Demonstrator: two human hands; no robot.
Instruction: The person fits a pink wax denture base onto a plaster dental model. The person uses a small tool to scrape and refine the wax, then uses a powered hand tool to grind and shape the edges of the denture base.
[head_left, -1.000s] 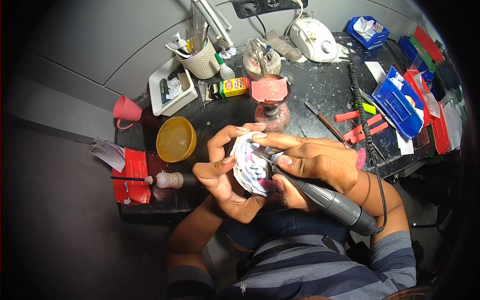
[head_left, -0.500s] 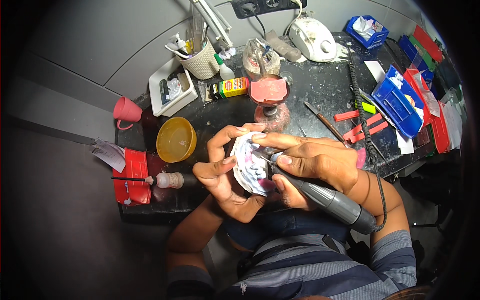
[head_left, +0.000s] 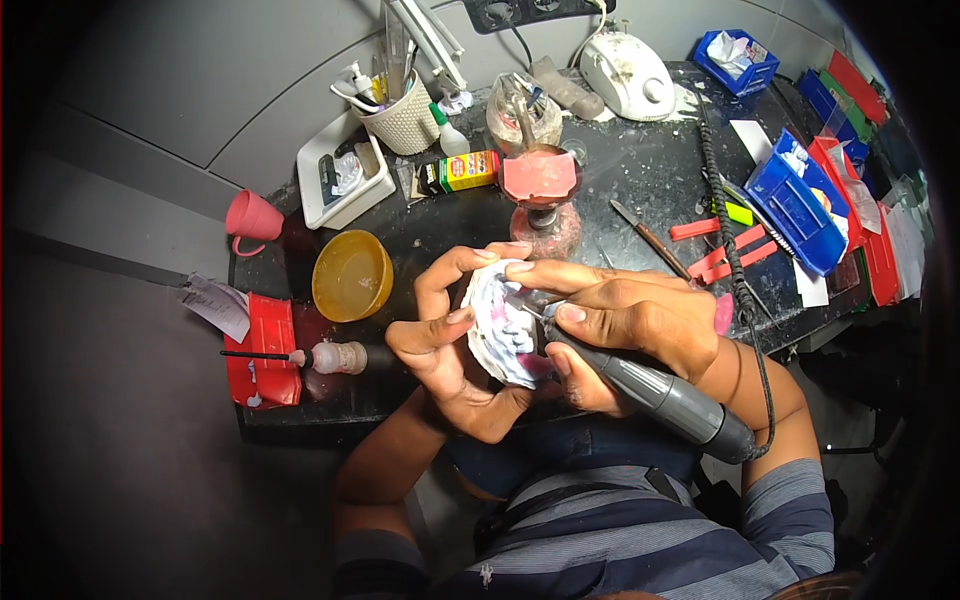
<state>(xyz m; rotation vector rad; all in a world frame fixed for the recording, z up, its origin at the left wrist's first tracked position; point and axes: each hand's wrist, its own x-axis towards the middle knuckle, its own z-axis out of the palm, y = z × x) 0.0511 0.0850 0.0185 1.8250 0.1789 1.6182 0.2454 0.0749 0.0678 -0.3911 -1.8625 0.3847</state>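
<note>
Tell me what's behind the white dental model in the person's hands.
The left hand shows beyond the left edge of the white dental model, fingers curled toward it. The model's back and anything directly behind it are hidden.

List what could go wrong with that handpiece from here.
A slip of the bit could nick the left hand, which grips the pale cast close by. The cast is hand-held, so it might shift or drop. The dark cord loops past the right hand and could snag, tugging the handpiece.
</note>
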